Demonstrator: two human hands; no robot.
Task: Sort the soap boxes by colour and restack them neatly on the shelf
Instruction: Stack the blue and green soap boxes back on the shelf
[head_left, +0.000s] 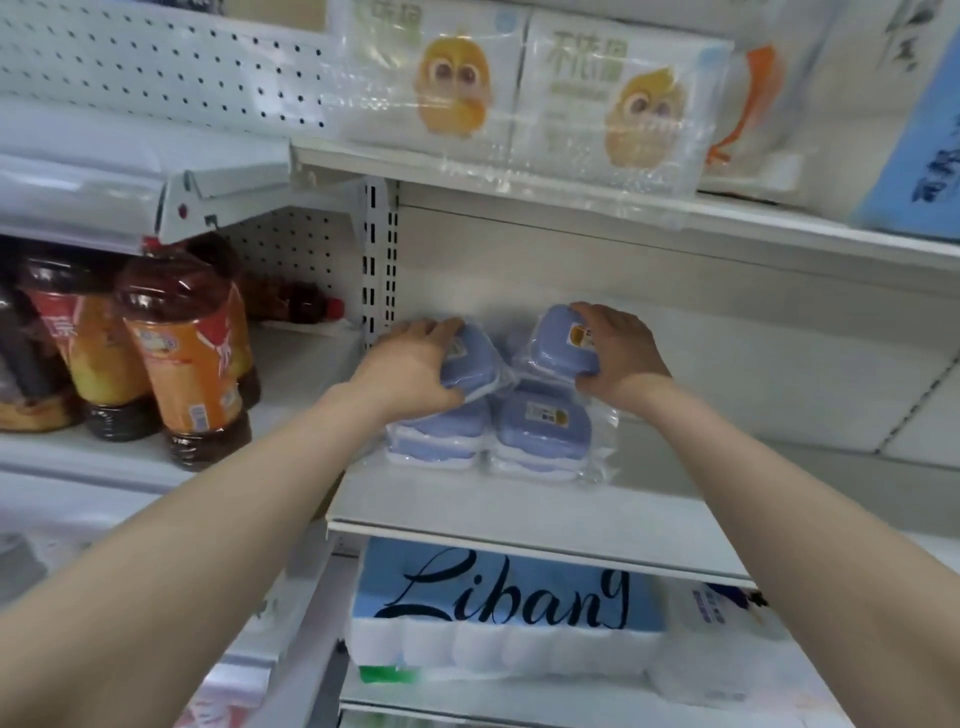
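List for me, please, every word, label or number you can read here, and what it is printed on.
"Libang": on the blue pack of rolls, lower shelf.
Green Chinese characters on the cartoon-printed packs, top shelf: too blurred to read.
Stickers on the soap boxes: too small to read.
Labels on the bottles, left: blurred.
Dark characters on the light-blue pack, top right: blurred.

**Four blue soap boxes at centre frame**

All are pale blue with white bases, labelled lids and clear plastic wrap; the lower left box (440, 436) and lower right box (545, 434) lie flat, side by side on the white shelf (467, 501); the upper left box (470, 364) and upper right box (561, 345) sit tilted on top of them.
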